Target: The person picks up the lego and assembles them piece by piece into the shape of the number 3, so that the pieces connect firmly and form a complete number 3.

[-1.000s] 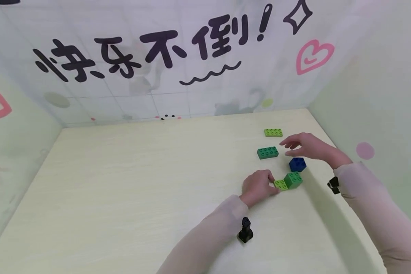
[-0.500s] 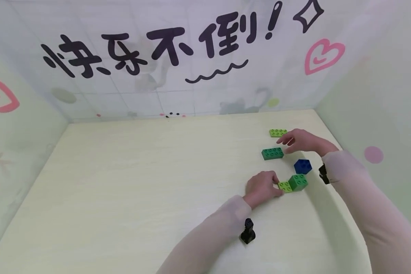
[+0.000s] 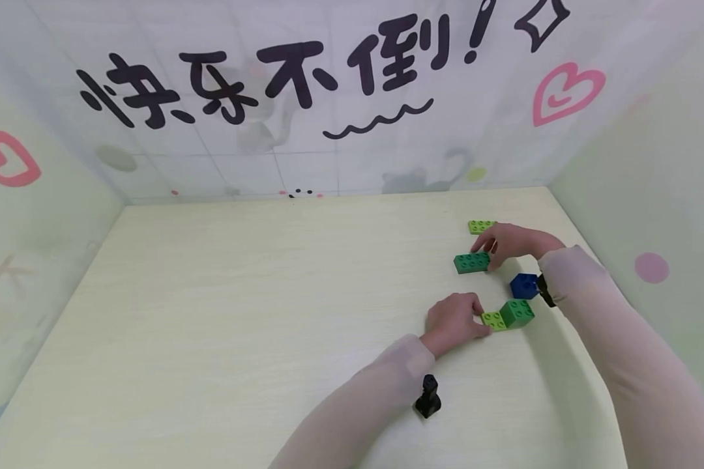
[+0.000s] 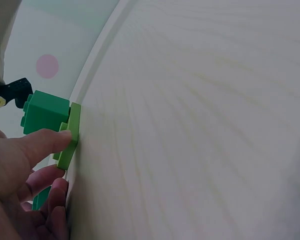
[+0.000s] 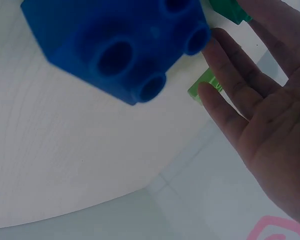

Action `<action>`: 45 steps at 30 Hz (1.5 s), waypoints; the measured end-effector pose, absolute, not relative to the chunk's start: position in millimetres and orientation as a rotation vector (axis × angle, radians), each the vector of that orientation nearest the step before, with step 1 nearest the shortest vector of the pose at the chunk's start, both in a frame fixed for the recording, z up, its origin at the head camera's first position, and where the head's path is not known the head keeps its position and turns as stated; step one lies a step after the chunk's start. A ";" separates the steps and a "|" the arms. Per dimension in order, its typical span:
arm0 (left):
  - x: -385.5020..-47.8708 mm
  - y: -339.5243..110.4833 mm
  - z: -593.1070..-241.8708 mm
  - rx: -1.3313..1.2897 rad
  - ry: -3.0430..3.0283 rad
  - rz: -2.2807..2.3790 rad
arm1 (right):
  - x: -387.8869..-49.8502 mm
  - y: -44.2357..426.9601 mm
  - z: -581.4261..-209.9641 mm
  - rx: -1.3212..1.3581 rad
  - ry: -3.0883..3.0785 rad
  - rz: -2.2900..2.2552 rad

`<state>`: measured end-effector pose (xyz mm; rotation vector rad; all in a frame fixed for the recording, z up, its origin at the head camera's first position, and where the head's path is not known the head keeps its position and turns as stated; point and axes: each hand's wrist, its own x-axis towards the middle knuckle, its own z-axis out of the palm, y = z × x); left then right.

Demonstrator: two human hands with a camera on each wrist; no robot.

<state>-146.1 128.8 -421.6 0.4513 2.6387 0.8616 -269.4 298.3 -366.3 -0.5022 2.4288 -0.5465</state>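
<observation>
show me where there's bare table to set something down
The largest bare patch is the tabletop left of the left hand, bordered by the left wall and back wall. It is crowded at right: small lime plate, bright green brick, blue brick, dark green brick and far lime plate, with the right hand among them.

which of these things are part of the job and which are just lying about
Seemingly part of the job:
near lime brick, held by the left hand
green square brick, on or against it
green oblong brick, right hand at its end

Apparently just lying about for now:
blue brick
far lime brick
</observation>
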 end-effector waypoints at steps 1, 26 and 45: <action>-145.8 128.9 -421.1 0.451 2.639 0.858 | -269.7 298.2 -366.8 -0.504 2.429 -0.545; -144.3 132.8 -421.6 0.462 2.631 0.849 | -258.0 307.9 -367.4 -0.558 2.485 -0.640; -148.0 130.3 -428.9 0.473 2.682 0.875 | -227.7 309.9 -344.2 -0.585 2.570 -0.726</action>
